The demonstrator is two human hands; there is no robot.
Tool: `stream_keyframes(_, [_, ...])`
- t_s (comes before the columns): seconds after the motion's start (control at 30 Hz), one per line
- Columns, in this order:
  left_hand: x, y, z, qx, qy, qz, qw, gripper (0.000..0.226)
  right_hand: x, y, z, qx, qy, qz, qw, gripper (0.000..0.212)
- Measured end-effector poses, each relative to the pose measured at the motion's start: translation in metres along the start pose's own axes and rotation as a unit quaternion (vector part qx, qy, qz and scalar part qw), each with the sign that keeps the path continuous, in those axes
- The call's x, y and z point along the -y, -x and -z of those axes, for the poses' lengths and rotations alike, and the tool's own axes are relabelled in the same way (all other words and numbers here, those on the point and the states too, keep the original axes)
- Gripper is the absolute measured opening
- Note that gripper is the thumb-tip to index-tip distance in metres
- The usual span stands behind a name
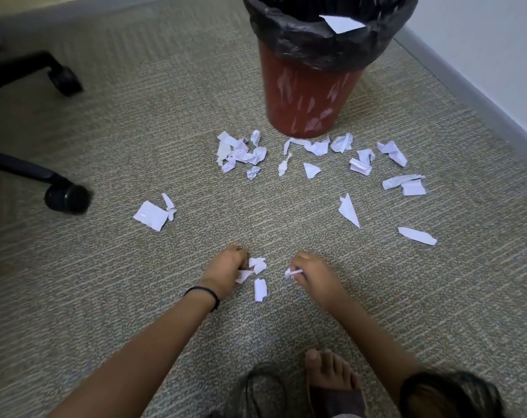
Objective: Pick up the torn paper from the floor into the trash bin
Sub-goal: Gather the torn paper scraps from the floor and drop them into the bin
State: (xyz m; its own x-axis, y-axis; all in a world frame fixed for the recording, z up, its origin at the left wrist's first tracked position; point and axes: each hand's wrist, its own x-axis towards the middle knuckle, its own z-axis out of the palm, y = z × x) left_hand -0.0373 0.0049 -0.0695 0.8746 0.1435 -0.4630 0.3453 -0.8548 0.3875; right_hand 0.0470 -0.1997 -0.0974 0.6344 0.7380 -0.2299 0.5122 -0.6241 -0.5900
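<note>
Several torn white paper scraps (313, 147) lie scattered on the carpet in front of a red trash bin (312, 98) lined with a black bag; one white piece (340, 23) rests at its rim. My left hand (224, 274) is down on the floor, fingers curled round a scrap (243, 275). My right hand (312, 274) pinches a small crumpled scrap (292, 273). Two loose pieces (260, 289) lie between my hands.
Black office chair legs with castors (66, 198) stand at the left. A grey baseboard (473, 86) and white wall run along the right. My bare foot in a sandal (331, 378) is at the bottom. Larger scraps (151, 215) lie left and right.
</note>
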Motion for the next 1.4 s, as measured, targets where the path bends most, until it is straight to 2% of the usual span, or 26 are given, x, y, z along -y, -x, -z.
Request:
stream_keyframes(0.17, [0.002,0.003,0.003,0.010,0.043,-0.015,0.999,0.023,0.007,-0.011,0.007,0.026,-0.016,-0.025,0.999,0.037])
stream_keyframes(0.33, [-0.003,0.009,0.000,0.049,0.060,-0.011,0.997,0.046,0.017,-0.026,0.002,0.043,-0.052,-0.018,0.998,0.035])
stream_keyframes(0.4, [-0.008,0.011,-0.006,0.030,0.045,0.003,0.999,0.046,0.024,-0.032,-0.003,0.035,-0.082,-0.010,0.996,0.038])
stream_keyframes(0.5, [-0.015,0.012,-0.017,0.007,0.003,0.010,1.000,0.041,0.034,-0.040,-0.008,0.087,-0.052,0.022,0.995,0.047])
stream_keyframes(0.6, [-0.020,0.011,-0.026,0.003,-0.047,0.008,0.999,0.048,0.041,-0.046,-0.010,0.119,0.037,0.065,0.990,0.037])
stream_keyframes(0.73, [-0.023,0.011,-0.029,-0.006,-0.076,0.011,0.997,0.046,0.050,-0.053,-0.011,0.092,0.153,0.161,0.971,0.014])
stream_keyframes(0.83, [-0.019,0.010,-0.031,-0.013,-0.054,0.010,0.998,0.036,0.062,-0.058,-0.008,0.118,0.145,0.137,0.973,0.017])
stream_keyframes(0.97, [-0.016,0.010,-0.031,-0.008,-0.025,0.007,1.000,0.024,0.056,-0.057,-0.013,0.149,0.071,0.062,0.984,0.031])
stream_keyframes(1.07, [-0.013,0.007,-0.023,-0.010,0.026,0.019,0.999,0.005,0.047,-0.055,-0.002,0.076,-0.021,-0.029,0.996,0.019])
stream_keyframes(1.2, [0.007,-0.001,-0.006,-0.038,0.064,0.075,0.994,0.042,0.020,-0.059,0.037,-0.049,-0.180,-0.147,0.971,0.011])
stream_keyframes(1.27, [0.014,-0.006,0.003,-0.047,0.077,0.098,0.991,0.045,0.012,-0.063,0.062,-0.106,-0.221,-0.163,0.956,0.009])
stream_keyframes(1.4, [-0.002,-0.020,0.043,-0.103,0.208,0.106,0.967,0.021,0.026,-0.063,0.125,-0.174,-0.351,-0.174,0.903,0.012])
